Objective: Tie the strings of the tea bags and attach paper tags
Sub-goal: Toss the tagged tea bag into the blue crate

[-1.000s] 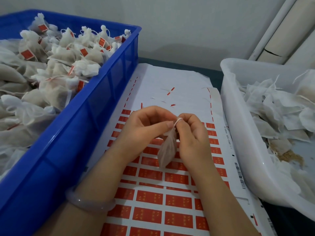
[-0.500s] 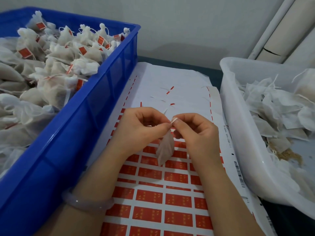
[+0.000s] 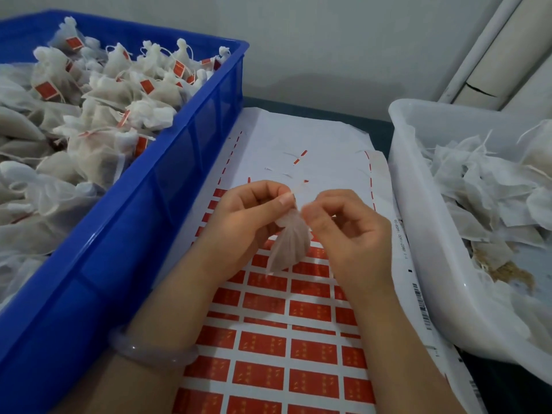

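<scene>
The left hand (image 3: 248,218) pinches the string (image 3: 294,191) between thumb and forefinger. The right hand (image 3: 351,234), fingers curled, pinches the gathered neck of the tea bag (image 3: 288,242), which hangs just below both hands. Under it lies a sheet of red tags (image 3: 286,351), between a blue crate (image 3: 125,258) and a white tub (image 3: 418,234).

Frame centre: left hand (image 3: 248,222) and right hand (image 3: 352,234) meet above a sheet of red paper tags (image 3: 298,342) lying flat on the tabletop (image 3: 379,127). Between them hangs one tea bag (image 3: 288,243), gathered neck up, body fanning toward 6 o'clock. Left fingers (image 3: 285,201) pinch the neck, and a short string (image 3: 298,188) end pokes out toward 1 o'clock. Right fingers are curled and pinch at the neck from 3 o'clock, tips blurred. Pale bracelet (image 3: 149,351) on left wrist.

9 to 10 o'clock: blue crate (image 3: 134,234), heaped with tied bags (image 3: 104,100) carrying red tags.

3 o'clock: white tub (image 3: 418,234) holding loose untied bags (image 3: 493,189).
</scene>
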A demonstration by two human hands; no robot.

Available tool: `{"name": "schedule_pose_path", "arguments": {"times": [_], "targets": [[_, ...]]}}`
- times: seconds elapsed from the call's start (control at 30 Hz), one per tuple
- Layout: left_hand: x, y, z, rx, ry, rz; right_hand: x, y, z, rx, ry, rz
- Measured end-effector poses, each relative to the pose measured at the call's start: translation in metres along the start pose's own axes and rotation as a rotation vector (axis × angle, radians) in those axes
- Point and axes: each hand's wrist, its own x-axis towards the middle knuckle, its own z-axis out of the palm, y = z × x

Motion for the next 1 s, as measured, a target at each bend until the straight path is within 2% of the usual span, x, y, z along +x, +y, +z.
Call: {"name": "schedule_pose_path", "arguments": {"times": [0.17,0.33,0.4,0.6,1.0], "targets": [[0.001,-0.003,-0.002,-0.026,-0.077,0.013,-0.001,0.002,0.002,-0.034,0.005,0.044],[0.004,-0.009,0.001,0.192,0.136,0.057,-0.003,0.006,0.003,-0.122,0.001,0.008],[0.005,-0.009,0.000,0.213,0.165,0.077,-0.005,0.005,0.006,-0.140,-0.021,0.039],[0.003,-0.003,0.000,0.337,0.151,0.157,-0.007,0.008,0.010,-0.070,-0.039,0.129],[0.003,-0.002,-0.001,0.713,0.112,0.223,-0.007,0.012,0.011,-0.219,-0.022,0.014]]}}
